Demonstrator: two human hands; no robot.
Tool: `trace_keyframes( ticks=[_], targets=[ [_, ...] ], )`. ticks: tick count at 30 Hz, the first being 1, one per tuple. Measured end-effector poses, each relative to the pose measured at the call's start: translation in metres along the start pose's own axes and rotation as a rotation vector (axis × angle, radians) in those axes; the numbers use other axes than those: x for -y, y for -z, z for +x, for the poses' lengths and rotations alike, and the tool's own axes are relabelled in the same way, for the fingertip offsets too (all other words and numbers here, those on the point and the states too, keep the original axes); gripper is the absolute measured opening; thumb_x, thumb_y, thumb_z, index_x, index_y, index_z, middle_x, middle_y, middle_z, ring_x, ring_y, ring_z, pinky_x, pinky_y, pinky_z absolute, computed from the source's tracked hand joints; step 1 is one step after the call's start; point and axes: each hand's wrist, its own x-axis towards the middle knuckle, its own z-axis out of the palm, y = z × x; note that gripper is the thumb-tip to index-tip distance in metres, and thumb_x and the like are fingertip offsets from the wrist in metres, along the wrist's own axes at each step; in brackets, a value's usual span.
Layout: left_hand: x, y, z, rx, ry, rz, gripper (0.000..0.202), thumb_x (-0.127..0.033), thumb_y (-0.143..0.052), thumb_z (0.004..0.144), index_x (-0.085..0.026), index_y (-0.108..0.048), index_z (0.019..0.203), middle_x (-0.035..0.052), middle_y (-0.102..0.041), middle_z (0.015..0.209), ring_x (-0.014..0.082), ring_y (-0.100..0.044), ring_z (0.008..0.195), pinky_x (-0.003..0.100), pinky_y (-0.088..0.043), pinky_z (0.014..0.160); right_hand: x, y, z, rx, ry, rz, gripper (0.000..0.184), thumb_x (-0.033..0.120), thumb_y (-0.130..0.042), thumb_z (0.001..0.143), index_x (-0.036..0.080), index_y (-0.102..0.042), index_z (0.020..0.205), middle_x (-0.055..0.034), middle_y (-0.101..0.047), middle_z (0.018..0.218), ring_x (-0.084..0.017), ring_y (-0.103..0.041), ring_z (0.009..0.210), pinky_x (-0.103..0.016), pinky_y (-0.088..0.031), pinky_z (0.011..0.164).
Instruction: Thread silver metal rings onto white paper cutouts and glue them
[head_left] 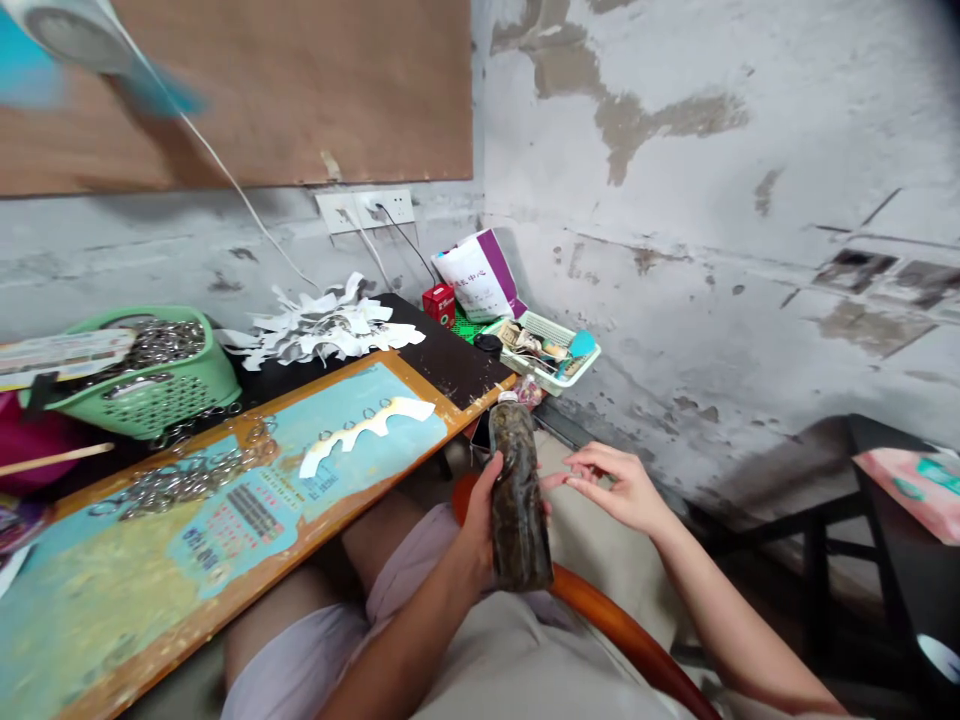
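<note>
Hands are together at the lap: the left hand point(480, 510) wraps around a capped plastic bottle point(519, 510) and holds it nearly upright above the thighs. The bottle is packed with something dark, too murky to identify. The right hand point(615, 490) is open, its fingers point(592, 462) reaching toward the bottle's side; whether they touch it cannot be told. A painted wooden board point(97, 620) lies across the lap, toward the left of the frame, carrying loose metal rings point(187, 482) and a scalloped white paper cut-out point(367, 430). More rings fill a green plastic basket point(176, 400) at the left edge, beyond the board. White paper scraps point(322, 330) lie heaped on a dark surface below a wall socket point(364, 210). A small white-and-green tray point(547, 350) of oddments sits just past the board's far end, near the wall.
</note>
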Motion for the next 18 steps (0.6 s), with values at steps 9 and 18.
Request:
trace_keyframes(
  ticks=[9, 18],
  targets=[
    [0.008, -0.015, -0.004, 0.083, -0.002, -0.098, 0.057, -0.065, -0.052, 0.086, -0.014, -0.066, 0.108, 0.0146, -0.072, 0.113, 0.0201, -0.069, 0.062, 0.032, -0.057, 0.057, -0.01, -0.013, -0.007, -0.219, 0.261, -0.219, 0.012, 0.012, -0.06, 0.092, 0.02, -0.068, 0.096, -0.0061, -0.073, 0.087, -0.018, -0.07, 0.08, -0.028, -0.054, 0.07],
    [0.01, -0.021, -0.004, 0.185, -0.026, -0.118, 0.062, -0.068, -0.049, 0.086, -0.013, -0.066, 0.11, 0.0148, -0.069, 0.119, 0.0184, -0.069, 0.065, 0.032, -0.057, 0.06, -0.001, -0.039, -0.005, -0.447, -0.154, 0.088, 0.023, 0.035, -0.055, 0.096, 0.022, -0.058, 0.078, -0.0021, -0.067, 0.067, -0.017, -0.064, 0.06, -0.029, -0.051, 0.059]
  ],
)
